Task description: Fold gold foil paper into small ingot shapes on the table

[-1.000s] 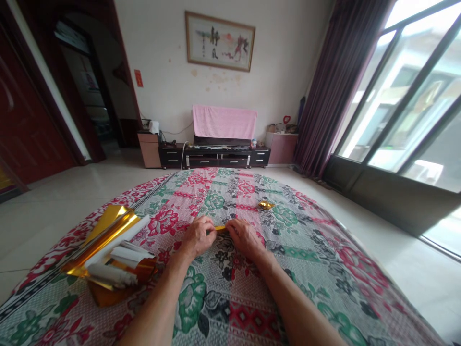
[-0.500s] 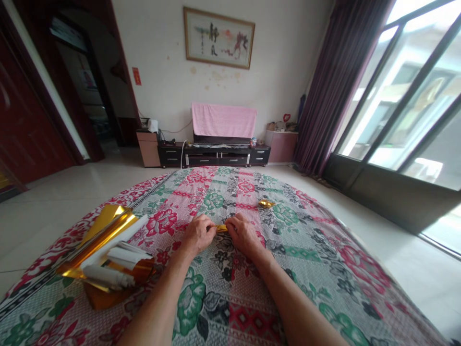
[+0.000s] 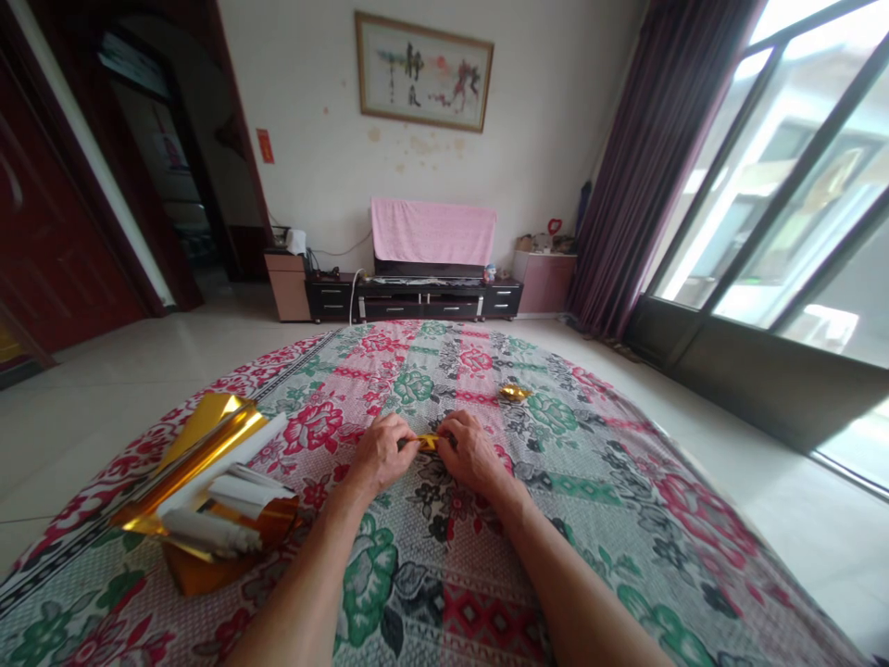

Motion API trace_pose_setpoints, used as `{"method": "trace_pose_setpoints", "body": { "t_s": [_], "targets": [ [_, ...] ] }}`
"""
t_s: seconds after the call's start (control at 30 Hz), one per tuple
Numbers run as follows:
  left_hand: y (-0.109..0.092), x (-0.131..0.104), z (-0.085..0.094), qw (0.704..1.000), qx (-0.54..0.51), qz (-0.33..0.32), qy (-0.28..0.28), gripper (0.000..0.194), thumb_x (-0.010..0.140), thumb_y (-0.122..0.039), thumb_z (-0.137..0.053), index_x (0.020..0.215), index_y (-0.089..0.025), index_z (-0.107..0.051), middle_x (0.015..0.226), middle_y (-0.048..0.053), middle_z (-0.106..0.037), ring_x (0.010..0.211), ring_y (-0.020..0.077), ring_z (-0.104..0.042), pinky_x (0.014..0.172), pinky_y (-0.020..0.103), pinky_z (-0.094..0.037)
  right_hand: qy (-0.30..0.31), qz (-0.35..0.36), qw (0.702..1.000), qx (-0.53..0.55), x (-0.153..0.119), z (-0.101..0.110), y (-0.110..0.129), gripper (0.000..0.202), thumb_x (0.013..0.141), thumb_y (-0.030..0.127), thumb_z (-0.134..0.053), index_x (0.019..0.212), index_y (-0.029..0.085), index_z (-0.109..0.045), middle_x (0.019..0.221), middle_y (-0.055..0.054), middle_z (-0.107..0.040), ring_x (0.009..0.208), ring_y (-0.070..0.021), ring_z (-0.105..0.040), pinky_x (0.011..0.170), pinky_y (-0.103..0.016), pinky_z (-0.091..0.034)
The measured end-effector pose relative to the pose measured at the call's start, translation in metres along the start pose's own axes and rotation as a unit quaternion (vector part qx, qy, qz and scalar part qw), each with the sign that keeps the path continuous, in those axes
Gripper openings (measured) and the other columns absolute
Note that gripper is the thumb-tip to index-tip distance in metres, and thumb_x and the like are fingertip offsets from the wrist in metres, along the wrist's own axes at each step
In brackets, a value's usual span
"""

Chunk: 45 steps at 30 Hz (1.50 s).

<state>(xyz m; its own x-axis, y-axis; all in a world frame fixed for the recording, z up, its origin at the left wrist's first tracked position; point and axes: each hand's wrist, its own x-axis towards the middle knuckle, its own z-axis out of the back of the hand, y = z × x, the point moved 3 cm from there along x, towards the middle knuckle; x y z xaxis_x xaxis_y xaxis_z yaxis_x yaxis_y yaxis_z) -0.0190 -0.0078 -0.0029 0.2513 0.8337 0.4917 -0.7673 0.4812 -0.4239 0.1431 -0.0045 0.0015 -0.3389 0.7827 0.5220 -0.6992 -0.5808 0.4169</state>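
Note:
Between my two hands is a small folded piece of gold foil paper (image 3: 429, 443), pinched at both ends just above the flowered cloth. My left hand (image 3: 383, 452) grips its left end with thumb and fingertips. At its right end, my right hand (image 3: 469, 450) holds on with the fingers curled. The fingers cover most of the piece. Beyond my right hand lies a small shaped gold foil piece (image 3: 515, 393) on the cloth. Off to the left rest sheets of gold foil paper (image 3: 226, 431), partly rolled, with white undersides showing.
A patterned cloth (image 3: 368, 574) covers the round surface in front of me. Against the far wall stands a low black cabinet (image 3: 395, 308) with a pink towel (image 3: 434, 232) draped over something on it. Purple curtains (image 3: 625, 185) and a large window are on the right.
The gold foil piece between my fingers looks turned or creased differently, with less of it showing. Both hands stay in nearly the same place.

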Motion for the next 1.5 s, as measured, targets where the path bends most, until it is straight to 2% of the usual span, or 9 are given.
{"method": "trace_pose_setpoints", "body": {
  "t_s": [0.2,0.37,0.5,0.73,0.97,1.1,1.23,1.5],
  "targets": [
    [0.003,0.000,-0.002,1.000,-0.012,-0.002,-0.001,0.010,0.075,-0.018,-0.056,0.069,-0.018,-0.064,0.080,0.004,-0.062,0.082,0.0182,-0.055,0.078,0.033,-0.044,-0.014,-0.001,1.000,0.023,0.000,0.002,0.000,0.007,0.075,0.013,-0.052,0.074,0.017,-0.058,0.081,-0.005,-0.058,0.080,-0.0162,-0.052,0.077,-0.028,-0.039],
    [0.006,-0.001,-0.003,1.000,-0.017,-0.006,-0.020,0.010,0.075,-0.019,-0.056,0.072,-0.019,-0.065,0.094,0.005,-0.065,0.091,0.0202,-0.057,0.086,0.036,-0.043,-0.003,-0.009,0.999,0.046,-0.001,0.005,0.002,0.009,0.073,0.013,-0.053,0.079,0.017,-0.059,0.078,-0.003,-0.061,0.074,-0.0150,-0.054,0.072,-0.027,-0.040],
    [0.004,-0.001,-0.003,0.999,-0.031,-0.010,-0.021,0.010,0.075,-0.019,-0.056,0.071,-0.020,-0.065,0.094,0.005,-0.067,0.091,0.0204,-0.058,0.087,0.037,-0.044,-0.002,-0.015,0.996,0.086,0.000,0.006,0.002,0.009,0.073,0.013,-0.053,0.079,0.017,-0.058,0.075,-0.001,-0.062,0.069,-0.0135,-0.055,0.067,-0.025,-0.040],
    [-0.005,0.001,0.007,0.990,-0.123,0.014,-0.061,0.008,0.071,-0.017,-0.059,0.076,-0.019,-0.064,0.090,0.005,-0.068,0.090,0.0181,-0.061,0.086,0.031,-0.047,-0.025,-0.036,0.983,0.180,0.002,0.005,0.000,0.012,0.074,0.015,-0.050,0.083,0.018,-0.058,0.076,0.000,-0.062,0.068,-0.0124,-0.055,0.064,-0.023,-0.042],
    [-0.005,0.003,0.009,0.975,-0.209,0.050,-0.052,0.013,0.075,-0.022,-0.055,0.078,-0.018,-0.067,0.087,0.004,-0.068,0.084,0.0155,-0.062,0.078,0.025,-0.049,0.001,-0.064,0.970,0.234,0.002,0.007,-0.002,0.014,0.076,0.021,-0.049,0.087,0.018,-0.058,0.073,0.001,-0.060,0.064,-0.0114,-0.054,0.060,-0.022,-0.042],
    [-0.004,0.002,0.010,0.971,-0.228,0.059,-0.046,0.013,0.073,-0.022,-0.057,0.077,-0.017,-0.068,0.090,0.005,-0.068,0.086,0.0161,-0.063,0.079,0.026,-0.049,0.000,-0.086,0.956,0.281,0.002,0.007,-0.007,0.015,0.079,0.023,-0.046,0.087,0.017,-0.057,0.073,0.000,-0.059,0.065,-0.0116,-0.054,0.060,-0.022,-0.043],
    [-0.004,0.001,0.010,0.970,-0.233,0.053,-0.046,0.013,0.073,-0.021,-0.058,0.078,-0.018,-0.069,0.092,0.005,-0.068,0.089,0.0168,-0.063,0.083,0.028,-0.049,-0.011,-0.085,0.960,0.267,0.001,0.004,-0.012,0.012,0.078,0.025,-0.049,0.085,0.018,-0.056,0.068,0.001,-0.058,0.059,-0.0107,-0.052,0.055,-0.021,-0.041],
    [-0.003,0.002,0.007,0.974,-0.224,0.039,-0.027,0.014,0.073,-0.020,-0.057,0.079,-0.019,-0.070,0.093,0.005,-0.068,0.091,0.0168,-0.062,0.084,0.030,-0.049,-0.044,-0.053,0.983,0.168,0.002,0.001,-0.009,0.011,0.077,0.021,-0.052,0.079,0.018,-0.062,0.072,0.000,-0.063,0.063,-0.0116,-0.055,0.060,-0.022,-0.042]
  ]
}}
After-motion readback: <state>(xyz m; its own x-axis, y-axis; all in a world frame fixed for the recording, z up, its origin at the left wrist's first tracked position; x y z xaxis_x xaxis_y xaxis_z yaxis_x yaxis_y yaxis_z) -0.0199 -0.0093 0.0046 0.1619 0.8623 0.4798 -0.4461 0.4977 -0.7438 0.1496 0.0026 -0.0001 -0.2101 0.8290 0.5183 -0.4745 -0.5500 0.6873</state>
